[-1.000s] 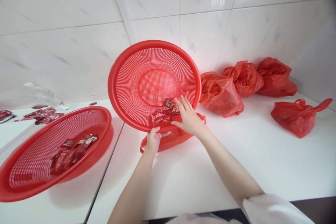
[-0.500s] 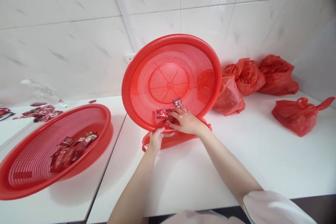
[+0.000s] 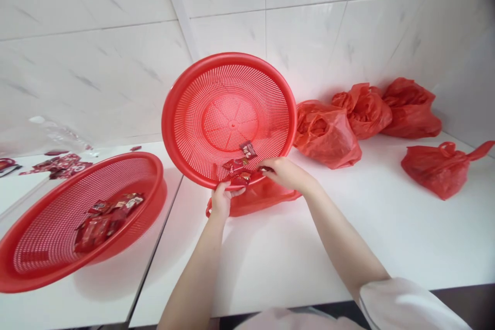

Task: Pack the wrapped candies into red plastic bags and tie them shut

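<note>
A red mesh plastic basket [image 3: 232,75] is tipped up on edge, its open side facing me. My left hand [image 3: 221,201] grips the lower rim. Small red wrapped packets [image 3: 235,166] lie inside against the low wall, and a darker packet [image 3: 248,150] rests just above them. At the basket's lower right edge, my right hand [image 3: 281,172] is closed on a small dark red packet [image 3: 266,169] between the fingertips. Beneath the basket and behind my hands lies a red plastic bag [image 3: 263,198], partly hidden.
To the left a second red basket [image 3: 158,165] leans, holding several packets. Loose red packets [image 3: 62,165] and clear plastic wrap [image 3: 64,134] lie behind it. Red plastic bags [image 3: 328,134] stand along the wall at right, with a knotted bag [image 3: 436,170] nearer. A seam [image 3: 157,247] divides the white tabletop.
The tipped basket and my left hand have shifted left. My right hand has moved from inside the basket to its lower right rim with a packet, uncovering more of the bag behind.
</note>
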Tool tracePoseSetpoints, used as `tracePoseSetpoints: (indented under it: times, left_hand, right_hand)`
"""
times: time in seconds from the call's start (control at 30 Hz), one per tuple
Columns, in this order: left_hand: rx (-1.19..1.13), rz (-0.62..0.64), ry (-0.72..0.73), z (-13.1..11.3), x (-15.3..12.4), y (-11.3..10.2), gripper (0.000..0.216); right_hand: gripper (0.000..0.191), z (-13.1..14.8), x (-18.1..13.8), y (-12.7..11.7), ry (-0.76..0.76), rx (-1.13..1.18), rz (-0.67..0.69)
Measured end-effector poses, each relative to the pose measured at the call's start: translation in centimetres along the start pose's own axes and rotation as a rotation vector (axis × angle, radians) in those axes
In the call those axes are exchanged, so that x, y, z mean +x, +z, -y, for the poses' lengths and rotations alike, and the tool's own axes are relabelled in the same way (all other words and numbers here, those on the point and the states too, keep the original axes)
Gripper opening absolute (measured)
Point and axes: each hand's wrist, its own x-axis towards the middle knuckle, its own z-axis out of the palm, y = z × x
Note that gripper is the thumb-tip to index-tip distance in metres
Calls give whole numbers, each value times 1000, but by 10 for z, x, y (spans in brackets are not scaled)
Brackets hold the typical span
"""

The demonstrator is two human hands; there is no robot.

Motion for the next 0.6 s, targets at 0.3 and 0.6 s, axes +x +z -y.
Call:
tracePoseSetpoints:
  times: [0.3, 0.6]
  left_hand:
    - [-53, -75, 97, -9, 13, -10, 33]
    - [-47, -69, 82, -7, 16, -15, 21]
  right_hand:
    - [9, 21, -6, -4, 99, 101, 393]
    - [41, 6, 0, 12, 236, -154, 50]
